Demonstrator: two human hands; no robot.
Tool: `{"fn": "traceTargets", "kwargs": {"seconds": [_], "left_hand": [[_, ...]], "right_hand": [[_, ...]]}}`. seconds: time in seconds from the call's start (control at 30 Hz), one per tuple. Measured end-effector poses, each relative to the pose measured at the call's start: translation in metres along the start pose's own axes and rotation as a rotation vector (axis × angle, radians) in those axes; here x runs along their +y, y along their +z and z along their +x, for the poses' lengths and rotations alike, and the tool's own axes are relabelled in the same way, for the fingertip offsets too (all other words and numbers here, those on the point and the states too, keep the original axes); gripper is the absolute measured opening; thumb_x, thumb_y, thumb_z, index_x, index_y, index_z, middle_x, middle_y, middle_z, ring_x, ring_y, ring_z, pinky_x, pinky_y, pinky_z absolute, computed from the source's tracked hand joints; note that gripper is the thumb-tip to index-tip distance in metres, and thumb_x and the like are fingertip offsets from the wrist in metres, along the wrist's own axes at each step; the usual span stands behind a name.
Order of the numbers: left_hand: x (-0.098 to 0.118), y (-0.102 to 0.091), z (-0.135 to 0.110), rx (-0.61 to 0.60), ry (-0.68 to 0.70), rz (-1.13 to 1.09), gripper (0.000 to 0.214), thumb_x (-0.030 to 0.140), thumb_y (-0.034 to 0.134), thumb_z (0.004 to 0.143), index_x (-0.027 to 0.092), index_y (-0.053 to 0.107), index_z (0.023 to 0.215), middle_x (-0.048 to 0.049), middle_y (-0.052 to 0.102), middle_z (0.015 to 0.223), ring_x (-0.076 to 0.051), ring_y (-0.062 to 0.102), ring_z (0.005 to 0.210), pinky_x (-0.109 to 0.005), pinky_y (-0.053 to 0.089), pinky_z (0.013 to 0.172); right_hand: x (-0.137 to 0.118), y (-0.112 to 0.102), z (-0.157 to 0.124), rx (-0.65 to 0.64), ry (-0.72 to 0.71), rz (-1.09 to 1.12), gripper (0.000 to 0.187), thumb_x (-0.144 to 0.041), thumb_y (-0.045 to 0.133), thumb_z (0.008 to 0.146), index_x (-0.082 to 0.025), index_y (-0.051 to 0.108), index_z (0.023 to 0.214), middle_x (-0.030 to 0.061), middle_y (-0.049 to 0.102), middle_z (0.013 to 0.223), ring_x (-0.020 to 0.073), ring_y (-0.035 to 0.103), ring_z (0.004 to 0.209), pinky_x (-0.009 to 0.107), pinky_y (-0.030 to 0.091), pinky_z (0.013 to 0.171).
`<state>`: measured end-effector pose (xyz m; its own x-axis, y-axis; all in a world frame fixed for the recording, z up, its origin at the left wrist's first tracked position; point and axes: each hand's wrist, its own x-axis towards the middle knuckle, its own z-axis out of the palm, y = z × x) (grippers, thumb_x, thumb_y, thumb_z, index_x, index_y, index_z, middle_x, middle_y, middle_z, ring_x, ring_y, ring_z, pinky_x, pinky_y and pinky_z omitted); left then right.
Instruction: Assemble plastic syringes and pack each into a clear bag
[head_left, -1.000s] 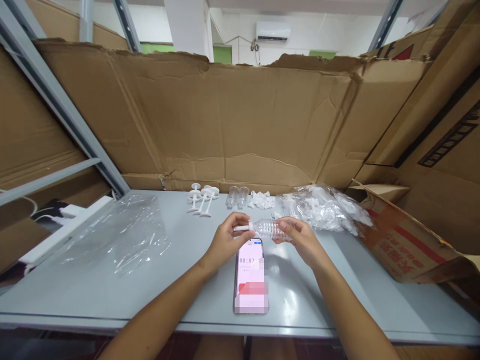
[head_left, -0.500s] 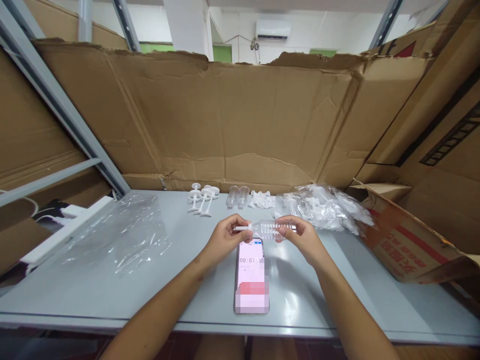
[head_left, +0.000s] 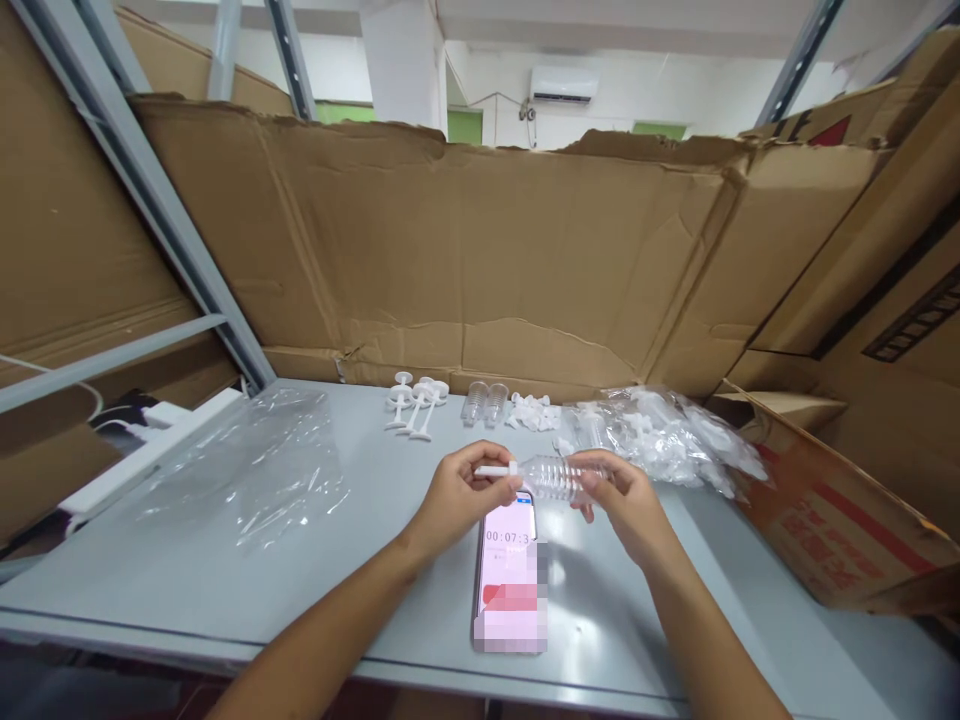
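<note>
My right hand (head_left: 621,498) is closed around the body of a small clear ribbed bottle (head_left: 551,478), held sideways above the table with its neck to the left. A white cap with a thin spout (head_left: 495,470) sits at the bottle's neck. My left hand (head_left: 466,490) pinches this cap between thumb and fingers; whether it is threaded fully on, I cannot tell. Below the hands lies a phone (head_left: 504,560) showing a running timer. Behind them stand several white plunger-like pieces (head_left: 417,405), two clear bottles (head_left: 484,403) and a pile of small white caps (head_left: 534,412).
A plastic bag of white parts (head_left: 667,435) lies at the back right, beside an open cardboard box (head_left: 832,510). Clear plastic film (head_left: 289,470) and a white power strip (head_left: 150,455) are on the left. A cardboard wall (head_left: 487,240) closes off the back of the table (head_left: 375,620).
The view has shifted a little, so the scene sits lower and further right. Both hands keep hold of the cap and bottle, with the right fingers slightly rearranged around the bottle.
</note>
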<state>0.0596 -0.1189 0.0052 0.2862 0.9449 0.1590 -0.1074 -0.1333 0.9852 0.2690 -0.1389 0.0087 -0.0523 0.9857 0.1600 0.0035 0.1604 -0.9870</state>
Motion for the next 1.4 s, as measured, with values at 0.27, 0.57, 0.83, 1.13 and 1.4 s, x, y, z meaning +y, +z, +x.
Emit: {"fn": "traceTargets", "kwargs": {"seconds": [0.27, 0.57, 0.83, 1.13, 1.4], "left_hand": [[0.015, -0.029, 0.01, 0.137, 0.121, -0.116, 0.02, 0.029, 0.065, 0.071, 0.017, 0.056, 0.085, -0.0005, 0.063, 0.071, -0.011, 0.06, 0.059, -0.023, 0.048, 0.057], [-0.009, -0.005, 0.009, 0.023, 0.005, -0.285, 0.029, 0.04, 0.065, 0.069, 0.018, 0.063, 0.089, -0.0017, 0.062, 0.082, -0.011, 0.054, 0.072, -0.025, 0.042, 0.072], [-0.012, 0.01, -0.003, -0.168, 0.167, 0.001, 0.028, 0.045, 0.053, 0.078, 0.02, 0.062, 0.091, -0.0087, 0.04, 0.129, -0.023, 0.042, 0.117, -0.033, 0.035, 0.095], [-0.003, -0.001, 0.002, -0.271, 0.506, 0.751, 0.022, 0.024, 0.044, 0.084, 0.021, 0.06, 0.1, -0.0098, 0.052, 0.103, -0.021, 0.05, 0.097, -0.033, 0.04, 0.085], [-0.012, 0.004, -0.005, -0.226, 0.44, 0.7, 0.028, 0.022, 0.049, 0.08, 0.022, 0.042, 0.108, -0.0071, 0.056, 0.101, -0.019, 0.055, 0.089, -0.033, 0.043, 0.078]], "right_hand": [[0.001, -0.032, 0.008, 0.269, -0.276, -0.029, 0.032, -0.037, 0.067, 0.068, -0.026, 0.056, 0.095, 0.0032, 0.055, 0.088, 0.0161, 0.053, 0.069, 0.028, 0.044, 0.058], [0.014, 0.025, 0.001, 0.004, -0.066, 0.132, 0.041, -0.041, 0.065, 0.069, -0.027, 0.05, 0.105, 0.0044, 0.052, 0.103, 0.0219, 0.053, 0.094, 0.033, 0.045, 0.079], [0.026, 0.047, -0.007, -0.117, -0.118, -0.142, 0.023, -0.031, 0.063, 0.074, -0.024, 0.05, 0.092, 0.0017, 0.056, 0.091, 0.0175, 0.054, 0.083, 0.03, 0.043, 0.074], [0.002, 0.028, -0.01, -0.085, -0.237, -0.382, 0.027, -0.031, 0.056, 0.08, -0.023, 0.053, 0.105, 0.0027, 0.059, 0.081, 0.0153, 0.054, 0.068, 0.029, 0.044, 0.064], [0.011, 0.034, -0.009, -0.063, -0.223, -0.38, 0.017, -0.034, 0.049, 0.084, -0.021, 0.06, 0.086, 0.0027, 0.062, 0.07, 0.0163, 0.058, 0.063, 0.03, 0.046, 0.059]]}}
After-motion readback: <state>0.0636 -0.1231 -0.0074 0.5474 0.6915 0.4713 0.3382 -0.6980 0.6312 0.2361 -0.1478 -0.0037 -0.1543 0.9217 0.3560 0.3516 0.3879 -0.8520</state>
